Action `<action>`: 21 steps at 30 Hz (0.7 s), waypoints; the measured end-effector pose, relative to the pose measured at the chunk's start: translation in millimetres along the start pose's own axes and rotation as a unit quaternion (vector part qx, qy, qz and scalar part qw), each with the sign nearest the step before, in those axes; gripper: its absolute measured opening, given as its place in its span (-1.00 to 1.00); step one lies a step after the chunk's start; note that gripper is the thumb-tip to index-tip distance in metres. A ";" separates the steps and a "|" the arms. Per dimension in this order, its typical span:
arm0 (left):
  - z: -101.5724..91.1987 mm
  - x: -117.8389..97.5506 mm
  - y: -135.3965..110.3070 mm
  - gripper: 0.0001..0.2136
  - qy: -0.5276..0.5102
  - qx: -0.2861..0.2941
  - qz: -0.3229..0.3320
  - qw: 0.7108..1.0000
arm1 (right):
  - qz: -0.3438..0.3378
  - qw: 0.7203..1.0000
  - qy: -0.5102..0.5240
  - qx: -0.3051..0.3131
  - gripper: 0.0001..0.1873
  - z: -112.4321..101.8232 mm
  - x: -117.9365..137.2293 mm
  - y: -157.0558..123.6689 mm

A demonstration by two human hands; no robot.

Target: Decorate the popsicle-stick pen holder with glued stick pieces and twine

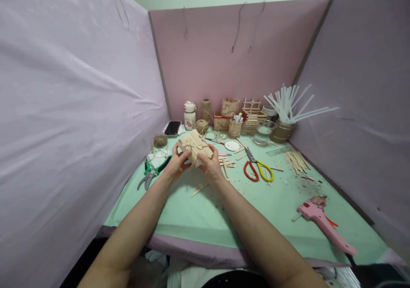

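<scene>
Between my two hands, a little above the table, is a small craft piece made of overlapping pale wooden strips point(196, 145). My left hand point(178, 162) grips its left side, the thumb on the near face. On the right edge, my right hand point(209, 162) holds it the same way, fingers wrapped behind. The piece is tilted, and its underside is hidden. Loose wooden sticks point(226, 163) lie just right of my right hand. Green-handled pruning shears point(154, 171) rest left of my left hand.
Red-and-yellow scissors point(256, 168), a pink hot glue gun point(323, 221) and wooden sticks point(297, 162) lie to the right. Toward the back stand a glass bowl of water point(264, 132), a pot of white glue sticks point(283, 130), a bottle point(189, 116) and twine balls point(201, 126). Fabric walls enclose the table.
</scene>
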State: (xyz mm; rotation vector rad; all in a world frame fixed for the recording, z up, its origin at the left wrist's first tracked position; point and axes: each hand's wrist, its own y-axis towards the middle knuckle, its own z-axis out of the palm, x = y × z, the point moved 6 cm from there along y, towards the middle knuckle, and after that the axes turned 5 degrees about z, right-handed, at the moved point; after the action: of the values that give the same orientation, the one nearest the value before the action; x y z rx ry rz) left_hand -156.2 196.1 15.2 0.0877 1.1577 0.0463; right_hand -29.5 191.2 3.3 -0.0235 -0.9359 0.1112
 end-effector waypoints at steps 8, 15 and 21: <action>-16.8 1.2 5.8 -0.10 -0.021 -0.114 0.063 0.991 | -0.084 0.981 -0.160 -0.071 -0.09 -12.5 4.5 -1.0; -23.6 -4.6 5.4 -0.23 -0.047 -0.162 0.120 0.978 | -0.235 0.948 -0.162 -0.144 -0.61 -20.3 29.6 -22.2; -21.1 -7.3 4.3 -0.28 -0.061 -0.151 0.147 0.976 | -0.149 0.952 -0.256 -0.082 -0.54 -10.5 11.4 -8.2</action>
State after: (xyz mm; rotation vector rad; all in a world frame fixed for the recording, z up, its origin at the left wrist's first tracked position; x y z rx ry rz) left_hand -178.4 200.7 13.9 -0.0095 0.9960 0.4723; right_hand -13.6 184.5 6.8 -0.0068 -1.4551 -0.2531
